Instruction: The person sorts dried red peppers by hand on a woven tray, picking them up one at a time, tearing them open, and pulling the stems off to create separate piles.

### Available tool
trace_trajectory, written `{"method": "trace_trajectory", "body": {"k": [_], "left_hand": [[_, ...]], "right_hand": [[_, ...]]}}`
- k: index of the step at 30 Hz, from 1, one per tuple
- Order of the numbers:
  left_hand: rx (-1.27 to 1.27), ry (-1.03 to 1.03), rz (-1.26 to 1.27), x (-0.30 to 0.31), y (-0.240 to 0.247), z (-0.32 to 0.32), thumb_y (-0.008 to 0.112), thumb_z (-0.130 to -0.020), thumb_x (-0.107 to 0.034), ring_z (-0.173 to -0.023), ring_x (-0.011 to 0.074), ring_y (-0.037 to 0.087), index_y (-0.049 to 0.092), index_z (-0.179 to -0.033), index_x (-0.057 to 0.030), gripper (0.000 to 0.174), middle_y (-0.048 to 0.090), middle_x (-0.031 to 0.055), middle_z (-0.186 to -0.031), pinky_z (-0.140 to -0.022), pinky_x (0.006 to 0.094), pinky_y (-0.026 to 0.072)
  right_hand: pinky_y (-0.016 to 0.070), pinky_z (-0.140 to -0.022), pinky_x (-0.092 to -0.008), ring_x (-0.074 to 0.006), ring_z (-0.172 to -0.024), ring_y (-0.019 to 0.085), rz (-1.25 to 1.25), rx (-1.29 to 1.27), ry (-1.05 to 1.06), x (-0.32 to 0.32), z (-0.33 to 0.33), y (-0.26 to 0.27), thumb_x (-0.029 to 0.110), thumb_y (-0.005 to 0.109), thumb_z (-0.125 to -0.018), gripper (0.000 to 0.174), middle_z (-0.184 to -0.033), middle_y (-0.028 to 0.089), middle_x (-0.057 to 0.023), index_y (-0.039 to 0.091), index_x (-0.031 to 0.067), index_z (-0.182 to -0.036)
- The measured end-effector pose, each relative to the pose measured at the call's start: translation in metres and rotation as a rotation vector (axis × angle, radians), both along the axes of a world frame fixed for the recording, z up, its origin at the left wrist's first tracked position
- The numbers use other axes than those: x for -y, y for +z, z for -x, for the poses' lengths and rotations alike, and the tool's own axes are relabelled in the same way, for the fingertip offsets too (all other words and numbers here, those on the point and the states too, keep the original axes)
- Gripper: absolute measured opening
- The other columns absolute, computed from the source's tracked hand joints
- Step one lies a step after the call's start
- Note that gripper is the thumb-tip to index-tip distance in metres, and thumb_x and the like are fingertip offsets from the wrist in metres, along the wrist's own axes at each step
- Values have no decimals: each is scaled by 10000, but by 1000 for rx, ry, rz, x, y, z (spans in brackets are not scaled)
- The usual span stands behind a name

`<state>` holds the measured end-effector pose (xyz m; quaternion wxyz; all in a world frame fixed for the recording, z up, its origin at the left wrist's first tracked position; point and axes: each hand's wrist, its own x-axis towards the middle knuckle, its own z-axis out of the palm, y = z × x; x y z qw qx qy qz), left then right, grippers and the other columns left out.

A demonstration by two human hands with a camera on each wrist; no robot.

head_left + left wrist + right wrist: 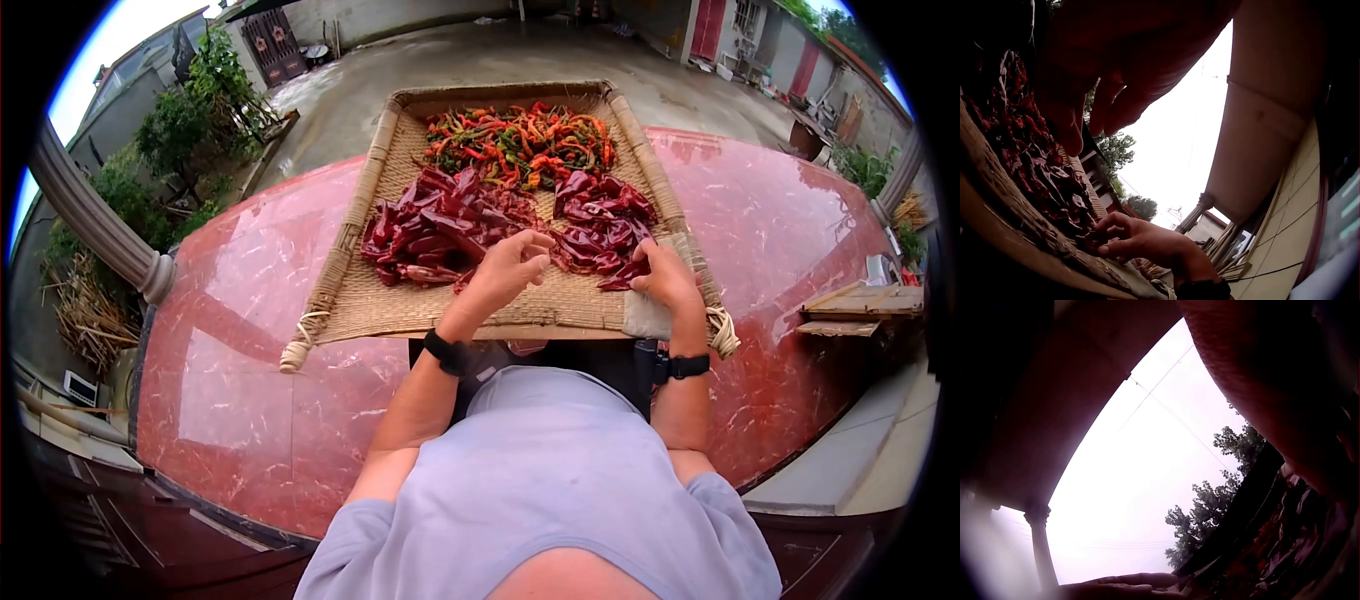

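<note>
A shallow woven tray [345,285] holds dark red dried peppers in a larger left pile [425,225] and a smaller right pile [600,215]. My left hand [505,272] hovers over the tray's near part, between the piles, fingers loosely bent and nothing visible in them. At the near edge of the smaller pile, my right hand [670,278] pinches a dark red dried pepper [622,277] between thumb and fingers. The left wrist view also shows the right hand [1147,244] low beside the peppers. In the right wrist view the grip is hidden in shadow.
Thin orange, red and green chilies [520,140] lie at the tray's far end. A pale cloth-like patch [648,316] sits at its near right corner. Red marble floor [240,400] surrounds the tray, and a wooden bench [865,300] stands to the right.
</note>
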<state>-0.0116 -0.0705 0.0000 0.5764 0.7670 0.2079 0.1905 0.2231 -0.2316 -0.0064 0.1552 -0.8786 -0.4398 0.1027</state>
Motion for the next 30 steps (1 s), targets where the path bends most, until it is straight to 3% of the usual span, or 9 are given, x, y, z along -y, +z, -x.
{"method": "trace_trajectory", "body": {"k": [4, 11, 18, 22, 24, 25, 26, 28, 30], "left_hand": [[39, -16, -23, -2, -9, -1, 585, -946, -199, -779, 101, 599, 582, -1227, -5, 342, 627, 44, -953, -699, 259, 481], [-13, 78, -7, 8, -2, -3, 585, -959, -237, -767, 109, 614, 571, -1240, 12, 376, 636, 77, -971, -661, 246, 483], [85, 156, 250, 8, -8, -15, 594, -968, -313, -601, 69, 567, 608, -1103, -30, 313, 637, 36, -819, -534, 202, 431], [259, 378, 318, -10, -2, 1, 590, -975, -259, -535, 51, 471, 582, -1018, -14, 249, 565, 0, -688, -489, 204, 384], [389, 526, 289, -29, -3, 12, 577, -985, -253, -545, 48, 459, 579, -1055, -18, 245, 562, 5, -708, -492, 195, 374], [438, 582, 292, -38, -1, 17, 572, -987, -247, -552, 50, 460, 538, -1152, -16, 286, 568, 12, -731, -490, 198, 378], [487, 637, 294, -44, 0, 21, 568, -990, -241, -560, 53, 461, 497, -1248, -13, 352, 573, 19, -754, -489, 201, 381], [567, 773, 294, -38, 17, 27, 584, -981, -217, -548, 64, 483, 218, -1482, -20, 651, 613, 59, -860, -458, 197, 362], [555, 866, 213, -43, 11, 30, 604, -949, -169, -584, 63, 520, 285, -1455, -18, 617, 611, 51, -894, -493, 189, 397]], "right_hand": [[476, -822, -433, -286, -924, 630, -146, -114, 15, -1, -11, -8, 132, 741, -750, 349, -947, 648, -83, 575, 120, -1057], [444, -566, -228, -74, -647, 533, -568, -643, 81, -9, -2, 8, 36, 710, -814, 240, -773, 583, -18, 544, 33, -988], [443, -561, -212, -79, -662, 543, -602, -964, 223, -31, 40, 10, 55, 711, -841, 245, -824, 596, -14, 542, 52, -1018], [478, -623, -265, -123, -714, 590, -566, -784, 194, -40, 36, -4, 83, 687, -844, 185, -837, 633, -40, 578, 55, -992], [495, -677, -299, -155, -755, 618, -477, -467, 189, -46, 36, -15, 93, 672, -839, 162, -846, 652, -58, 595, 59, -978], [459, -608, -261, -97, -679, 550, -493, -419, 244, -49, 46, -12, 27, 626, -842, 118, -770, 590, -12, 591, 50, -953], [497, -769, -336, -218, -840, 644, -356, -280, 258, -53, 55, -5, 83, 651, -821, 193, -890, 669, -97, 615, 70, -1010], [501, -779, -345, -250, -888, 649, -582, -432, 346, -67, 79, -8, 92, 644, -822, 214, -972, 664, -104, 630, 91, -1035], [501, -798, -361, -273, -931, 641, -604, -512, 386, -74, 93, 2, 116, 640, -827, 225, -1025, 653, -103, 637, 102, -1051]]}}
